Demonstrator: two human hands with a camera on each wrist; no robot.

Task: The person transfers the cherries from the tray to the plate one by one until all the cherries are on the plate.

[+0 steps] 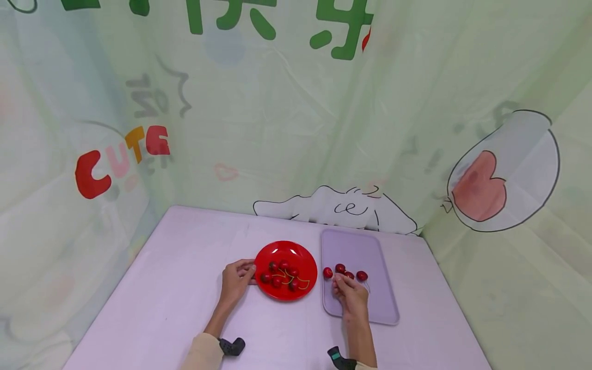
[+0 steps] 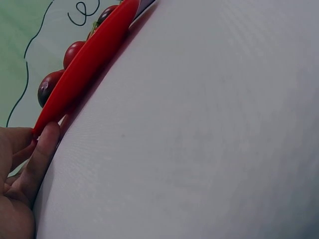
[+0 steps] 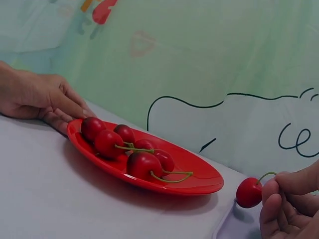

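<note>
A red plate point(image 1: 309, 262) bearing several red cherries point(image 3: 144, 165) with green stems stands near the middle of the table. My left hand point(image 1: 237, 277) pinches the plate's left rim, thumb on one side and fingers under it, as the left wrist view shows. To the right lies a lilac tray point(image 1: 356, 246) with several more cherries point(image 1: 362, 276) on it. Over the tray, my right hand point(image 1: 352, 295) has thumb and index finger pressed together. From those fingertips a stem runs to a single cherry point(image 3: 249, 192) in the right wrist view. The fingers hide part of the tray's cherries.
The pale table point(image 1: 199, 231) ends against a printed curtain point(image 1: 277, 128) at the back and sides. The tray's raised left edge stands a short way from the plate's right rim.
</note>
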